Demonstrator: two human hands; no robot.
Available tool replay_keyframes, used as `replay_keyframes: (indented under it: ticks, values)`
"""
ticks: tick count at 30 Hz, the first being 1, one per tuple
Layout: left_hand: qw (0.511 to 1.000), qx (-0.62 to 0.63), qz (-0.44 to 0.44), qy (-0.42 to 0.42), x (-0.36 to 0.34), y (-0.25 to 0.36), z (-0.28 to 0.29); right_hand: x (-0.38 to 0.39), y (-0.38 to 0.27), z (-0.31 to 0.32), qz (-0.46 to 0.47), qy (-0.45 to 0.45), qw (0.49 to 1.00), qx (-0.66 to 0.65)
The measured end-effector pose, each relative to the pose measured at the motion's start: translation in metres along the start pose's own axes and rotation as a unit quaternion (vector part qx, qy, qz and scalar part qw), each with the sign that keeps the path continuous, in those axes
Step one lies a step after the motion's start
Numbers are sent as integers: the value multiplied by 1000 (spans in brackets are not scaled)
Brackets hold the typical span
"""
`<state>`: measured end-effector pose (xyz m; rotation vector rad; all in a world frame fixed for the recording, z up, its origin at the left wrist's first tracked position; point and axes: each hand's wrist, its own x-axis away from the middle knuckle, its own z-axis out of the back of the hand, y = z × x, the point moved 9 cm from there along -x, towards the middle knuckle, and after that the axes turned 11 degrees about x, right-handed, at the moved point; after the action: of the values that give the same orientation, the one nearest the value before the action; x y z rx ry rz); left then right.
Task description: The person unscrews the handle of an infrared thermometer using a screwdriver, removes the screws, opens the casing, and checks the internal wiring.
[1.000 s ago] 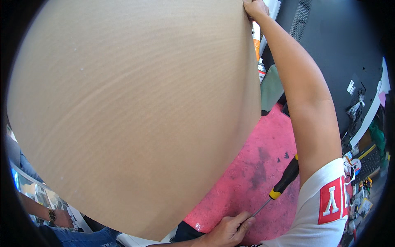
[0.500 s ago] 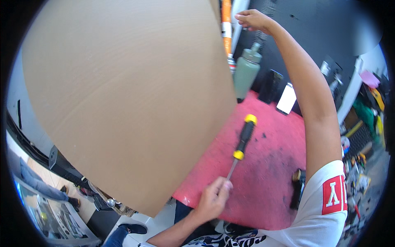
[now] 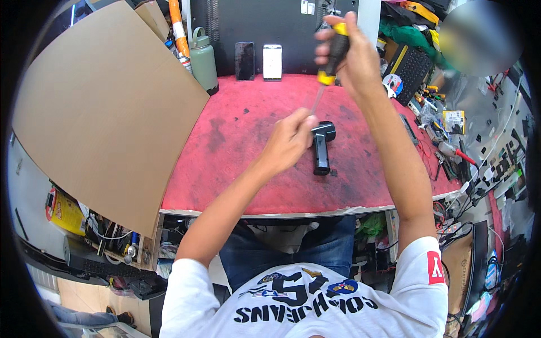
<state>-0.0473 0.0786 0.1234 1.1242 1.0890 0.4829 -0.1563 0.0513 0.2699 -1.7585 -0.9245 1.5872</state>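
The left of 2 head-worn fisheye cameras looks steeply down and forward from close above, past the white T-shirt (image 3: 315, 310) at the bottom, across the red work mat (image 3: 248, 129), to the black vented panel (image 3: 253, 25) beyond; straight edges bow toward the rim.

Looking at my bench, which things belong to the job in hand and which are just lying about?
In the job:
- Screwdriver: left hand pinches its shaft, right hand at its handle
- Perhaps the black T-shaped device, on the red mat near the left hand

Apparently just lying about:
- Green bottle
- Dark phone
- White-screened phone
- Brown cardboard sheet
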Motion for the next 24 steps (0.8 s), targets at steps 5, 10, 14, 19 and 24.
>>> replay_keyframes:
  ticks: [5,10,14,19,24]
  values:
    - [981,-177,-74,7,-68,-17,-24,-38,-11,43,91,-4,994,54]
    - [981,-188,-32,-29,-69,-27,-25,-37,11,38,44,-39,997,40]
    - [983,-165,20,-79,-53,-75,-27,-25,70,33,-28,-61,996,57]
    - [965,-255,-17,-63,-147,-100,61,-129,118,-8,174,-230,955,-67]
    - [976,-217,-1,-27,-148,-122,81,-138,149,-12,68,-179,981,-40]
